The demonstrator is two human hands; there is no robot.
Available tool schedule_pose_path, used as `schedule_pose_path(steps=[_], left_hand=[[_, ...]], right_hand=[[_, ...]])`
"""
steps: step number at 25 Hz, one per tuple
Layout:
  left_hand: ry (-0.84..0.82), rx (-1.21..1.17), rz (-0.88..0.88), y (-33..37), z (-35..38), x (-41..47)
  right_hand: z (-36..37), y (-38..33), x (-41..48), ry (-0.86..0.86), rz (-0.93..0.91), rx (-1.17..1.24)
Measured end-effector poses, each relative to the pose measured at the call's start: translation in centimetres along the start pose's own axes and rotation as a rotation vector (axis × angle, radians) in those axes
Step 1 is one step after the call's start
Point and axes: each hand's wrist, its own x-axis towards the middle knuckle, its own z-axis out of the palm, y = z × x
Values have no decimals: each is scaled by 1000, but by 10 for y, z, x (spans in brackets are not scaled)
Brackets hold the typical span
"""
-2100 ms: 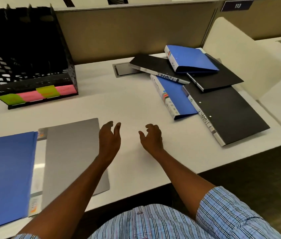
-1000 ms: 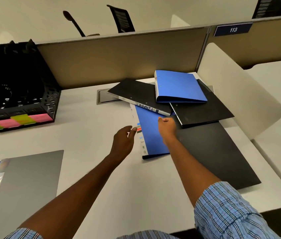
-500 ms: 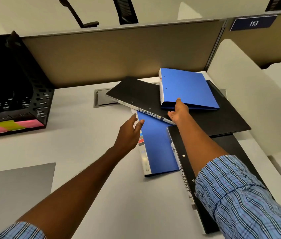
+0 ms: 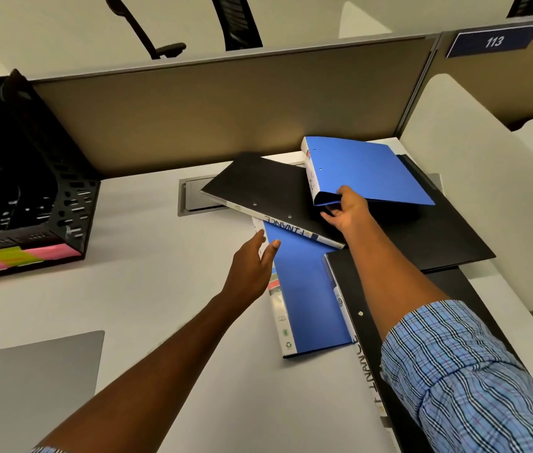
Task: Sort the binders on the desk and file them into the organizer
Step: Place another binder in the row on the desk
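Note:
A pile of binders lies on the white desk (image 4: 147, 289). My right hand (image 4: 346, 210) grips the near edge of the top blue binder (image 4: 369, 171), which is tilted up off the pile. Beneath it lie a black binder (image 4: 258, 188) with FINANCE on its spine and a second black binder (image 4: 438, 237). A flat blue binder (image 4: 307, 289) lies nearer me, with my left hand (image 4: 252, 266) open over its left edge. Another black binder (image 4: 356, 305) runs under my right forearm. The black mesh organizer (image 4: 29, 178), with pink and green labels, stands at the far left.
A grey folder (image 4: 29, 380) lies at the near left. A grey cable hatch (image 4: 193, 197) is set in the desk behind the pile. A tan partition (image 4: 225, 119) closes the back, and a white curved divider (image 4: 474, 191) stands on the right.
My right hand reached farther back and took hold of the top blue binder, lifting its near edge. My left hand moved forward a little beside the lower blue binder.

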Motion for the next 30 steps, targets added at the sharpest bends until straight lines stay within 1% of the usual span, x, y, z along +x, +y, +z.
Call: schedule_pose_path(steps=[3, 6, 8, 11, 15, 16, 19, 21, 24, 27, 30], left_hand=[[6, -11, 21, 4, -4, -3], [17, 8, 50, 12, -9, -8], [31, 40, 85, 21, -14, -13], [105, 119, 201, 37, -28, -31], [369, 334, 446, 56, -60, -55], [399, 382, 489, 60, -69, -61], [351, 582, 603, 70, -90, -80], [341, 651, 651, 74, -96, -94], [460, 677, 646, 72, -99, -123], [538, 637, 568, 68, -100, -147], [622, 610, 500, 60, -105, -168]], right_hand=[[-1, -11, -29, -35, -150, 133], [-15, -13, -72, -38, -274, 90], [-34, -11, -105, -79, -320, 122], [-68, -9, -151, -153, -355, 139], [-96, -16, -200, -314, -369, 60], [-102, -18, -209, -351, -365, 35], [-117, -24, -232, -486, -330, -47], [-121, -25, -239, -548, -334, -77], [-119, -23, -246, -572, -359, -66], [-105, -9, -248, -599, -388, -43], [-81, 20, -253, -555, -395, -119]])
